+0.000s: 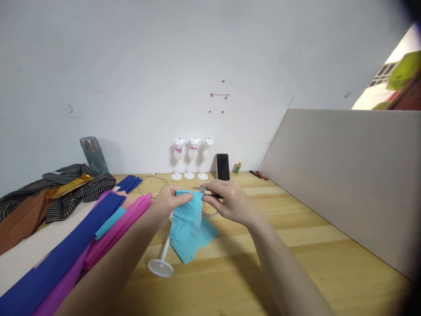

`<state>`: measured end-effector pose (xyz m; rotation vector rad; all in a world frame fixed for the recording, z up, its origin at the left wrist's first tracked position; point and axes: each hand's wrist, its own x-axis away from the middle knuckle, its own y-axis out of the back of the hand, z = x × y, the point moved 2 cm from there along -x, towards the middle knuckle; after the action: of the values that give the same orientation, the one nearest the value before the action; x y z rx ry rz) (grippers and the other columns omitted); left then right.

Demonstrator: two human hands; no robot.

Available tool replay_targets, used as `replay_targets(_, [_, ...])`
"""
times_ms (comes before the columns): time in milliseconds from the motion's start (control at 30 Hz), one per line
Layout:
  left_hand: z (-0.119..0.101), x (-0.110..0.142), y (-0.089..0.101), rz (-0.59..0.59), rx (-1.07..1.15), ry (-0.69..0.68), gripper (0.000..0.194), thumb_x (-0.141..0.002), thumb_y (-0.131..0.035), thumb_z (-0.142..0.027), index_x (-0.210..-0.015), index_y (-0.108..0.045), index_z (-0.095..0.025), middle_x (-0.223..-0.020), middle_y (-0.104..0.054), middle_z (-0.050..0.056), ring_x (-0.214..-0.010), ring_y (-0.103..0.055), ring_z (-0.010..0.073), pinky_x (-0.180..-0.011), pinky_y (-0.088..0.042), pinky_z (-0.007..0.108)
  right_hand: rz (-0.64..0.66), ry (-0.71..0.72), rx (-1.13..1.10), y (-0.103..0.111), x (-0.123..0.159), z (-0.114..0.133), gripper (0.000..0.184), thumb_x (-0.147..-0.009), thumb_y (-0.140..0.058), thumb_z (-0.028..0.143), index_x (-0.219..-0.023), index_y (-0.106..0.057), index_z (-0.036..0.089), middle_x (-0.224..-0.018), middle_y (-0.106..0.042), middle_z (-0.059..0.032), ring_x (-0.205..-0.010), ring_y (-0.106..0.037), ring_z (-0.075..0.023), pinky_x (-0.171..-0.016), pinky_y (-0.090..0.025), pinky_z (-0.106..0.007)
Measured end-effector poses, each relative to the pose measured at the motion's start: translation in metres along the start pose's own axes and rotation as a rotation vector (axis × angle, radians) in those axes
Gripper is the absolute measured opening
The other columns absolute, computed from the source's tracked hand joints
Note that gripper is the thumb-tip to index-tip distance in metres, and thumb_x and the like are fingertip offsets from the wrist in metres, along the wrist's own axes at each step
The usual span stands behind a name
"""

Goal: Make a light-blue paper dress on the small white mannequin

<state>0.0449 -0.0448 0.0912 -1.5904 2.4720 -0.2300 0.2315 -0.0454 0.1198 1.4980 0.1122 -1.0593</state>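
My left hand (167, 202) is closed, its thumb pressing the top edge of light blue crepe paper (187, 215). In my right hand (232, 199) is a pair of scissors (199, 188) with dark handles, the blades pointing left over the paper's upper right corner. A white mini dress form (165, 250) is tilted below my left hand, its round base towards me. The paper hides its upper part, so I cannot tell whether my fingers also grip it. Lower down, another flap of the blue paper spreads out to the right.
Three white dress forms (193, 153) stand by the wall, two with pink waistbands. Nearby are a phone (222, 166), a small green bottle (237, 168) and dark pens (258, 175). Coloured paper strips (66, 250), striped cloth (95, 186) and a flask (94, 153) fill the left. A white panel (345, 175) borders the right.
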Motion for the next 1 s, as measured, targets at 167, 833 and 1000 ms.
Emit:
replay_targets(167, [0.0006, -0.0008, 0.0024, -0.035, -0.019, 0.009, 0.032, -0.061, -0.082, -0.038, -0.073, -0.075, -0.009, -0.063, -0.071, 0.006, -0.052, -0.062, 0.0143, -0.055, -0.05, 0.026, 0.023, 0.0, -0.019, 0.0004, 0.0006, -0.0008, 0.023, -0.094, -0.051, 0.033, -0.102, -0.065, 0.016, -0.085, -0.07, -0.0084, -0.07, -0.063, -0.0159, -0.06, -0.045, -0.026])
replay_targets(833, [-0.0039, 0.0003, 0.008, -0.071, -0.146, -0.043, 0.028, -0.063, -0.079, -0.038, -0.065, -0.071, -0.012, -0.056, -0.065, 0.002, -0.049, -0.056, 0.0111, -0.05, -0.044, 0.022, 0.112, 0.022, -0.055, 0.0012, 0.0032, -0.0032, 0.036, -0.093, -0.047, 0.021, -0.128, -0.056, 0.017, -0.103, -0.072, -0.0114, -0.083, -0.067, -0.0209, -0.072, -0.052, -0.034])
replay_targets(1000, [-0.0044, 0.0006, 0.0076, -0.047, -0.146, -0.043, 0.027, -0.064, -0.078, -0.038, -0.066, -0.071, -0.012, -0.058, -0.066, 0.002, -0.05, -0.056, 0.0112, -0.05, -0.043, 0.022, 0.107, 0.036, -0.045, -0.0001, 0.0043, -0.0043, 0.035, -0.094, -0.047, 0.02, -0.127, -0.058, 0.017, -0.097, -0.073, -0.0105, -0.079, -0.067, -0.0196, -0.07, -0.052, -0.033])
